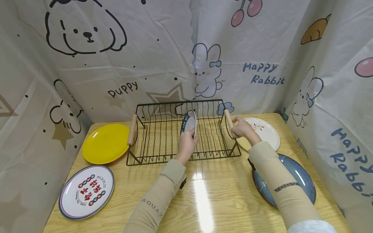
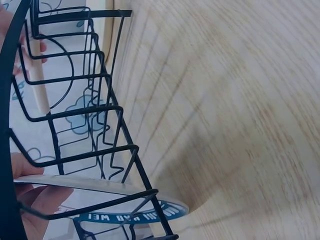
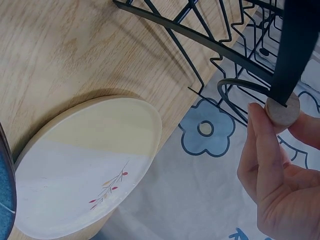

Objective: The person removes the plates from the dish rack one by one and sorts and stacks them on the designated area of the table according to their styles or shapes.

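A black wire dish rack (image 1: 163, 158) with wooden handles stands at the back of the table. My left hand (image 1: 187, 144) pinches a white plate (image 1: 191, 124) with a dark, lettered rim, which stands on edge among the wires near the rack's middle. In the left wrist view, the lower rim of that plate (image 2: 172, 207) reaches down between the wires close over the tabletop. On the right, my right hand (image 1: 242, 127) grips the rack's wooden handle (image 1: 229, 120); the right wrist view shows fingers and thumb around the handle's end (image 3: 283, 111).
To the left lie a yellow plate (image 1: 106, 144) and a white plate with red characters (image 1: 87, 192). A cream-and-white plate with a leaf sprig (image 1: 268, 132) and a blue plate (image 1: 303, 178) lie at the right, partly behind the right arm. Printed cloth (image 1: 163, 64) hangs behind.
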Demonstrator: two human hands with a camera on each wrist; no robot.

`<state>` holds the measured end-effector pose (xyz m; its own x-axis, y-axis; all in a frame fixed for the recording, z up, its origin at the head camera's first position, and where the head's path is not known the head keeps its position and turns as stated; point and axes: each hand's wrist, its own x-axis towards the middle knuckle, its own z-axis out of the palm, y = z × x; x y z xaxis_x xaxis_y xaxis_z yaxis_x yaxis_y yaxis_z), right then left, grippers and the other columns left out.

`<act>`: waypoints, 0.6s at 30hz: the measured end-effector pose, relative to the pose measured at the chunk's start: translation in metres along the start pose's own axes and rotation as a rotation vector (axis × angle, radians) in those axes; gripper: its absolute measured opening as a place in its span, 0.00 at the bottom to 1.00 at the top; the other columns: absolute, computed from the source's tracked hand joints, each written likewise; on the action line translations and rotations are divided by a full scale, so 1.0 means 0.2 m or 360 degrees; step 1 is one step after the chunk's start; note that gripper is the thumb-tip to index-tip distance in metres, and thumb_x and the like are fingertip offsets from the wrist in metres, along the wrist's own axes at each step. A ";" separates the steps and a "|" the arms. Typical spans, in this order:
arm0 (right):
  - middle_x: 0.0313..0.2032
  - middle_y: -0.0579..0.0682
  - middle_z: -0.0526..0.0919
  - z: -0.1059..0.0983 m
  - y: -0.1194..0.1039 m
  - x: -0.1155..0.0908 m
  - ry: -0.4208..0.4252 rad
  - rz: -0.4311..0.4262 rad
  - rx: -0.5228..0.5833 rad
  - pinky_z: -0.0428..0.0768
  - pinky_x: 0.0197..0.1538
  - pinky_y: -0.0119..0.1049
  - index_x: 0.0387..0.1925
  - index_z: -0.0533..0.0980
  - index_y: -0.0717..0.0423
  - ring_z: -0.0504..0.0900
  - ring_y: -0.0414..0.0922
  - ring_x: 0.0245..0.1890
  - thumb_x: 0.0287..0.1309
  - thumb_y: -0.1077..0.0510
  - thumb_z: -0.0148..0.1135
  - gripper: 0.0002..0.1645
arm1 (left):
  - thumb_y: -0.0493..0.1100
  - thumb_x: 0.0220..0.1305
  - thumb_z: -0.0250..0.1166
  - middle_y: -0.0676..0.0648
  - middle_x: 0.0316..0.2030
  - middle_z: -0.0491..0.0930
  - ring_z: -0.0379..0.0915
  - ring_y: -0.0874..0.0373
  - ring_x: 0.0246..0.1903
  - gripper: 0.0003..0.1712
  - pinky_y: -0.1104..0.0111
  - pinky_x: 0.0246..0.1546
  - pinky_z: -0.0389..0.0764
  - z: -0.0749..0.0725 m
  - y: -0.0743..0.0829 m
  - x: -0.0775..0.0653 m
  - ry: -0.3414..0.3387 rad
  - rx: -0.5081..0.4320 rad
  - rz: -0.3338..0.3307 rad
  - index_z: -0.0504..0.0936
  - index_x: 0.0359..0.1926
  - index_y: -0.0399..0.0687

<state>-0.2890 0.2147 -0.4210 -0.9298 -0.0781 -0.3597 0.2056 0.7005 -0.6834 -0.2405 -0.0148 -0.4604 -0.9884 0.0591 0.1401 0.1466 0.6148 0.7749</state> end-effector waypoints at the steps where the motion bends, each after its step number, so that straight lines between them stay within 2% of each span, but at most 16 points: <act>1: 0.40 0.67 0.69 0.00 0.00 0.00 0.0002 -0.0003 -0.0006 0.79 0.28 0.36 0.57 0.57 0.69 0.76 0.47 0.25 0.57 0.66 0.52 0.27 | 0.31 0.56 0.59 0.31 0.45 0.77 0.78 0.52 0.25 0.22 0.74 0.16 0.74 0.00 0.00 0.00 0.0016 -0.0022 -0.0018 0.73 0.54 0.31; 4: 0.39 0.67 0.70 0.00 0.00 0.00 0.0006 -0.0006 -0.0019 0.79 0.29 0.37 0.56 0.57 0.69 0.75 0.45 0.23 0.57 0.65 0.52 0.27 | 0.32 0.56 0.60 0.30 0.45 0.76 0.79 0.50 0.29 0.22 0.73 0.18 0.75 -0.02 0.00 0.00 0.0061 -0.0108 -0.0082 0.73 0.53 0.31; 7: 0.39 0.67 0.70 0.00 0.00 0.00 0.0007 -0.0005 -0.0020 0.78 0.28 0.36 0.57 0.57 0.68 0.74 0.44 0.22 0.57 0.65 0.52 0.27 | 0.33 0.56 0.61 0.31 0.44 0.77 0.79 0.52 0.29 0.23 0.73 0.21 0.77 -0.03 -0.01 0.00 0.0088 -0.0216 -0.0147 0.73 0.54 0.32; 14: 0.40 0.67 0.69 0.00 0.01 0.00 0.0006 0.0008 -0.0011 0.77 0.28 0.35 0.57 0.56 0.68 0.74 0.45 0.23 0.56 0.66 0.51 0.28 | 0.30 0.54 0.61 0.33 0.37 0.81 0.78 0.51 0.25 0.20 0.70 0.21 0.78 -0.09 -0.01 0.02 0.0169 -0.0395 -0.0216 0.75 0.51 0.30; 18: 0.40 0.67 0.69 0.00 0.01 0.00 0.0009 0.0009 -0.0008 0.77 0.28 0.37 0.57 0.56 0.69 0.74 0.45 0.22 0.56 0.66 0.51 0.28 | 0.31 0.53 0.63 0.33 0.38 0.80 0.80 0.48 0.33 0.22 0.66 0.29 0.81 -0.14 0.01 0.03 0.0199 -0.0473 -0.0300 0.75 0.50 0.30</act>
<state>-0.2888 0.2156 -0.4230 -0.9304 -0.0703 -0.3597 0.2089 0.7047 -0.6781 -0.2448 -0.0352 -0.4413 -0.9893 -0.1410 0.0377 -0.0141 0.3497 0.9368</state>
